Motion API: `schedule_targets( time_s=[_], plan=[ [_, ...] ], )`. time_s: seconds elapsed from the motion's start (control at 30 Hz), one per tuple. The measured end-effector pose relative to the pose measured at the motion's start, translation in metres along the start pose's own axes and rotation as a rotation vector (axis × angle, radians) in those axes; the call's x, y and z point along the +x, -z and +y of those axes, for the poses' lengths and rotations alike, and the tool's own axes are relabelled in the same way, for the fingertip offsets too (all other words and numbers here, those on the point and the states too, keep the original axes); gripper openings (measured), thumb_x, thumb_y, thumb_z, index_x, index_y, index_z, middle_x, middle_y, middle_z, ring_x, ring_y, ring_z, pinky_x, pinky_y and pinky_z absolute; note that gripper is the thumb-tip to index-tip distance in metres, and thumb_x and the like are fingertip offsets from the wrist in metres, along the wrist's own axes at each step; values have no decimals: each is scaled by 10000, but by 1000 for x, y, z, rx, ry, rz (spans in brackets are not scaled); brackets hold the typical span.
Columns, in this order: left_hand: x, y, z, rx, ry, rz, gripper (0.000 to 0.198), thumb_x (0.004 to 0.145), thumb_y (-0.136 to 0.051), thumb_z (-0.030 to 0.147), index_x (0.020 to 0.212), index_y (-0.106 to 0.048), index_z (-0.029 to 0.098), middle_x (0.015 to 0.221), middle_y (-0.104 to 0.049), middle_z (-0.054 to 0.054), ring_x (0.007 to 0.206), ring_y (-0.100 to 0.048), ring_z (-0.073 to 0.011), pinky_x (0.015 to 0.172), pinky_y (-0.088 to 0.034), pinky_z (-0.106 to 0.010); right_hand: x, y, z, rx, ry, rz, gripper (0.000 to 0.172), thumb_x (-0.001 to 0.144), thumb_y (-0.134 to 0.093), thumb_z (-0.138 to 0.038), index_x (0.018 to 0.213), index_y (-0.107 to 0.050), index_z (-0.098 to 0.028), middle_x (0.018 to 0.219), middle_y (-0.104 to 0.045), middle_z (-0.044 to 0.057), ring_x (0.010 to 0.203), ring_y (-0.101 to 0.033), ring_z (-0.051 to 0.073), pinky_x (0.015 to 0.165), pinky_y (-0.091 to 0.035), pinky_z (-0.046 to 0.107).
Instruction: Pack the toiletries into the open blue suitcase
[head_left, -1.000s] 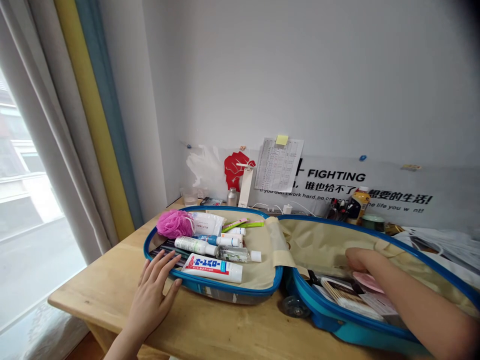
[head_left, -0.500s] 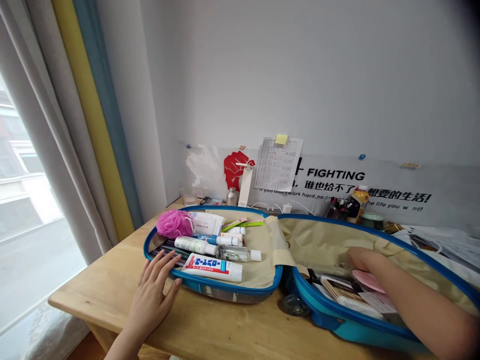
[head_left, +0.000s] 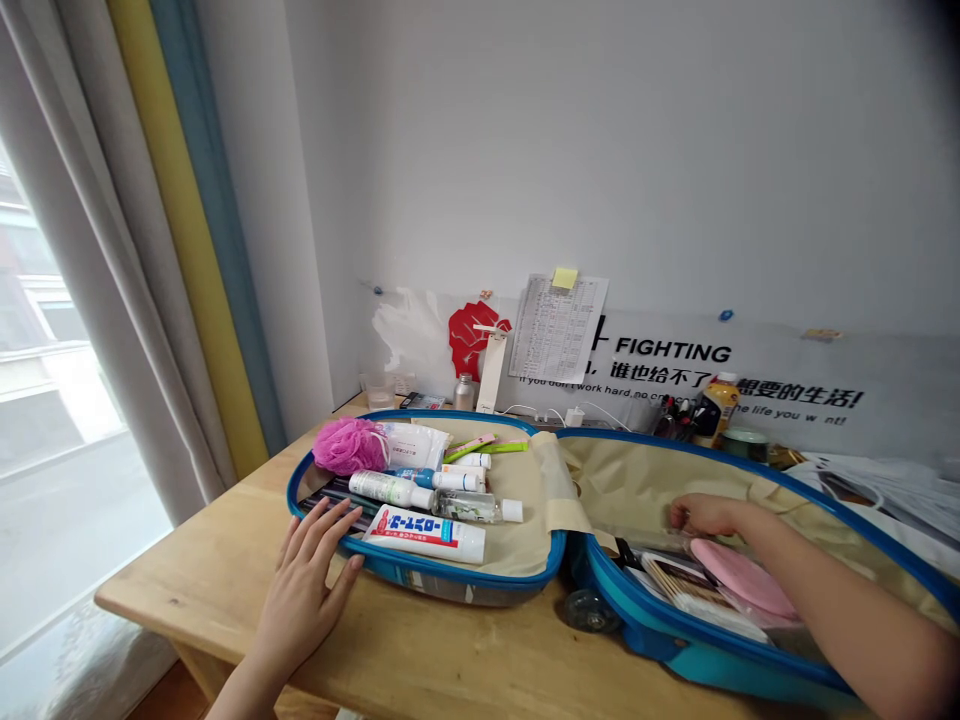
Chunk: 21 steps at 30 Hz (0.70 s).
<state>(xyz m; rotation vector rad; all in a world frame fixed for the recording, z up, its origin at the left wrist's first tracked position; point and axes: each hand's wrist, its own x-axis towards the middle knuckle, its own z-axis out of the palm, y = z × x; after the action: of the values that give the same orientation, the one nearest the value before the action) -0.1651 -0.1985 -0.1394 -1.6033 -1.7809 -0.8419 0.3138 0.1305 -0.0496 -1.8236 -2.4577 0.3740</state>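
Observation:
A blue suitcase (head_left: pixel 487 580) lies open on a wooden table (head_left: pixel 450 660). My left hand (head_left: pixel 307 590) rests flat, fingers spread, on the front left rim of the left half. That half holds a toothpaste tube (head_left: pixel 427 534), small bottles (head_left: pixel 390 489), a pink bath pouf (head_left: pixel 349 445) and a white packet (head_left: pixel 416 445). My right hand (head_left: pixel 701 515) reaches into the right half, fingers curled against the beige lining (head_left: pixel 637 485), by a pink round item (head_left: pixel 742 578) and a pack of cotton swabs (head_left: pixel 686 585). What the fingers grip is not visible.
Curtains (head_left: pixel 150 250) and a window stand at the left. Along the wall behind the suitcase are a paper sheet (head_left: pixel 559 328), a small metal bottle (head_left: pixel 465 393), a drink bottle (head_left: pixel 716 408), pens and a charger cable. Papers (head_left: pixel 885 495) lie at the far right.
My right hand has slid a little to the left inside the right half, uncovering more of the pink round item. My left hand has stayed in place.

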Motion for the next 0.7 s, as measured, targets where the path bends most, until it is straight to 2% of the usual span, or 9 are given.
schedule_targets(
  time_s=[0.07, 0.13, 0.23, 0.37, 0.5, 0.6, 0.7],
  plan=[
    [1, 0, 1, 3, -5, 6, 437, 934, -449, 358, 1356, -449, 247, 1362, -555, -79, 1341, -405, -280, 1126, -274, -471, -3, -1, -6, -60, -70, -147, 248, 929, -546, -379, 1094, -621, -210, 1146, -620, 53, 928, -605, 134, 799, -534, 309],
    [1, 1, 1, 5, -7, 11, 431, 935, -447, 355, 1351, -453, 245, 1358, -557, -81, 1341, -405, -279, 1125, -277, -472, -6, 0, -14, -99, -115, -227, 258, 923, -556, -383, 1087, -625, -197, 1135, -623, 51, 929, -606, 141, 796, -534, 314],
    [1, 0, 1, -12, 9, 14, 426, 930, -447, 362, 1342, -467, 259, 1355, -564, -71, 1341, -410, -277, 1123, -290, -473, -7, 6, -27, -118, -133, -236, 251, 926, -551, -389, 1068, -624, -195, 1099, -630, 45, 914, -609, 140, 789, -534, 310],
    [0, -1, 0, -30, 30, 8, 436, 918, -460, 373, 1342, -475, 273, 1351, -569, -63, 1332, -426, -279, 1128, -289, -476, -7, 28, -47, -70, -76, -150, 285, 949, -503, -422, 1089, -601, -194, 1034, -631, 41, 832, -603, 114, 734, -534, 287],
    [0, -1, -1, -27, 25, 12, 439, 919, -461, 366, 1346, -471, 266, 1349, -569, -73, 1333, -423, -288, 1123, -290, -482, -12, 52, -90, 1, 145, -48, 355, 979, -413, -421, 1213, -535, -184, 1034, -620, 53, 751, -585, 102, 670, -514, 272],
    [0, -1, -1, -28, 22, 9, 449, 918, -460, 369, 1356, -464, 264, 1350, -568, -74, 1336, -417, -291, 1129, -280, -487, -22, 55, -142, -8, 389, -46, 315, 968, -393, -330, 1202, -575, -223, 1119, -623, 65, 906, -593, 133, 825, -495, 303],
    [0, -1, -1, -18, 8, 18, 441, 923, -461, 359, 1351, -463, 253, 1350, -567, -78, 1341, -409, -288, 1133, -272, -484, -29, 42, -196, -88, 614, -118, 237, 911, -506, -260, 1099, -647, -233, 1164, -616, 50, 994, -579, 147, 920, -457, 321]
  ],
)
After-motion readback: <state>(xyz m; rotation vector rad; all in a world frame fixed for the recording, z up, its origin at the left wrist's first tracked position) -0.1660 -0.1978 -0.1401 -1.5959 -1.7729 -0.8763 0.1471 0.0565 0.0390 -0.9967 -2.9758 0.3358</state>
